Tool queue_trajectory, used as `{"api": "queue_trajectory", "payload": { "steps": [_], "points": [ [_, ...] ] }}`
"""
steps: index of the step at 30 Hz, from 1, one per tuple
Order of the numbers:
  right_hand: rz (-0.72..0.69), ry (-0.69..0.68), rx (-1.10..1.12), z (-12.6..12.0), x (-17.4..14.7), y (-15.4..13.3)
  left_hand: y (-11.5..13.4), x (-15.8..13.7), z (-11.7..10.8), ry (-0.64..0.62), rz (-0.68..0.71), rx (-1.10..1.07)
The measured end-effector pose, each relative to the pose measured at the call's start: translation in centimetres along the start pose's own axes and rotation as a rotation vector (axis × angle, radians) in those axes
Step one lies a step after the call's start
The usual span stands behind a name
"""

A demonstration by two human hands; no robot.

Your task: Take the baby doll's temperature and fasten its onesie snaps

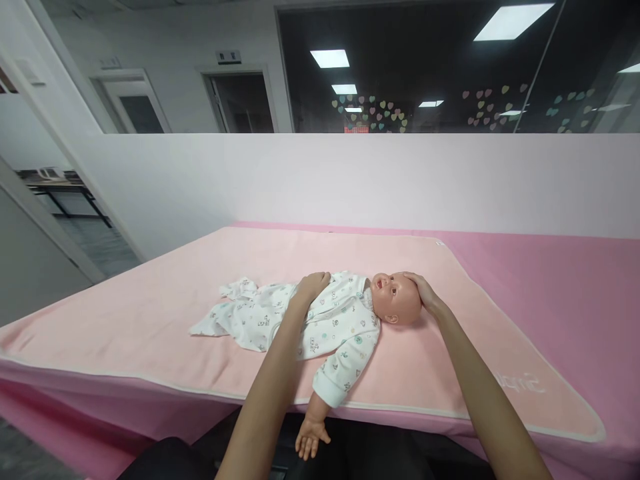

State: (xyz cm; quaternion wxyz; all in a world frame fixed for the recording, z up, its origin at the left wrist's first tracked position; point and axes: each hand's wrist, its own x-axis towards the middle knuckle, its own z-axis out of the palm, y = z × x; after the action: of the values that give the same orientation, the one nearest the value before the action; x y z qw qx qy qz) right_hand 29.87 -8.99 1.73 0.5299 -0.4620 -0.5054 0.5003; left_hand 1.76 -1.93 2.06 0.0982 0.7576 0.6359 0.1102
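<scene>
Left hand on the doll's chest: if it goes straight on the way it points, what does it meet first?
Probably nothing on the blanket: beyond the left hand it looks free up to the white wall.

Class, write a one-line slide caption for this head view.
Left hand rests on the clothed doll; right hand cups its head, on a pink mat.

The pink blanket (150,313) lies bare to the left of the doll (325,320) and beyond it, so I could pass there freely. The white wall (350,180) blocks the far side. The doll's arm (325,393) hangs over the near edge between my forearms.
</scene>
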Motion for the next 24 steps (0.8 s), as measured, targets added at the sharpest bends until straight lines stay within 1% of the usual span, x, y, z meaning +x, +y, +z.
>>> {"api": "queue_trajectory", "payload": {
  "steps": [13,24],
  "points": [
    [0.017,0.004,-0.019,0.13,-0.28,-0.29,0.22,-0.25,-0.25,-0.005,0.008,0.004],
    [0.027,-0.016,0.055,0.03,0.06,0.04,0.12,-0.23,-0.21,-0.007,-0.005,-0.002]
  ]
}}
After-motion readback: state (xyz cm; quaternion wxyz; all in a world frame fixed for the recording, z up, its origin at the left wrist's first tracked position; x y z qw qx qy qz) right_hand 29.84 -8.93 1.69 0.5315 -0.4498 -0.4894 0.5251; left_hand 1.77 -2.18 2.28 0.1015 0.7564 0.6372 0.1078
